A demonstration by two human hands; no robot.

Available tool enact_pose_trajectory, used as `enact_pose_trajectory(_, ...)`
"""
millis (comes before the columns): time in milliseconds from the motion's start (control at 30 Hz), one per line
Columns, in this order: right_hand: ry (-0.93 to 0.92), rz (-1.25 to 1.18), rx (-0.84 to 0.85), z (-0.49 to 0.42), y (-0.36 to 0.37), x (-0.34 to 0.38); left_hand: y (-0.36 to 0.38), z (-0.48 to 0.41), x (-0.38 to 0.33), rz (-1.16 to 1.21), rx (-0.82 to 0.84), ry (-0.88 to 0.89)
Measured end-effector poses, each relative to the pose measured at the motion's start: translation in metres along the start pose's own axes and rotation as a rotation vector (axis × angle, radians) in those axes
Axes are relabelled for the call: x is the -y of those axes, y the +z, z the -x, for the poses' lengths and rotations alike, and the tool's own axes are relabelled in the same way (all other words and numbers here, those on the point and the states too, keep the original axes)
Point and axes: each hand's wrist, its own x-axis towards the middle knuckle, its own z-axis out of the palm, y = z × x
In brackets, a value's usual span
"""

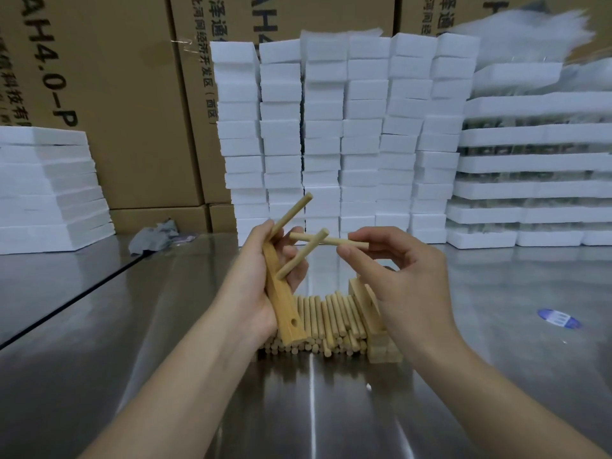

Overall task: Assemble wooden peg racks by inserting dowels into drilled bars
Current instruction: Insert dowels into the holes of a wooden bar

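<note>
1. Wooden bar (281,293) stands tilted in the left grip (261,279), whose fingers curl round it. Two seated dowels (293,212) jut from it, and the hole (293,323) at its near end is bare.
2. Right grip (407,276) pinches a loose dowel (344,241) between thumb and fingertips, held level across the lower seated dowel's tip.
3. Dowel pile (331,319) lies on the steel bench (331,409) under the hands, with spare bars (381,346) stacked at its right.
4. Cardboard boxes (116,94) stand far off, their contents hidden. White foam blocks (331,127) are stacked before them.

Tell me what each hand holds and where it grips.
The left hand grips the drilled bar around its upper and middle part. The right hand pinches a loose dowel near its right end, between thumb and fingertips.
</note>
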Motion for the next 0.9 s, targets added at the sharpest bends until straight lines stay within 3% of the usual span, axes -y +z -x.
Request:
enact_pose_trajectory(467, 0.08, -0.1, 0.065, 0.002, 0.0, -0.001, -0.003, 0.008, -0.012, 0.047, -0.037, 0.096)
enact_pose_trajectory(700, 0.015, 0.034, 0.068, 0.003, -0.001, 0.001, -0.007, 0.007, -0.005, 0.029, 0.013, 0.058)
enact_pose_trajectory(900, -0.032, 0.148, 0.22, 0.008, 0.001, -0.003, -0.007, 0.006, 0.004, -0.044, 0.021, 0.023)
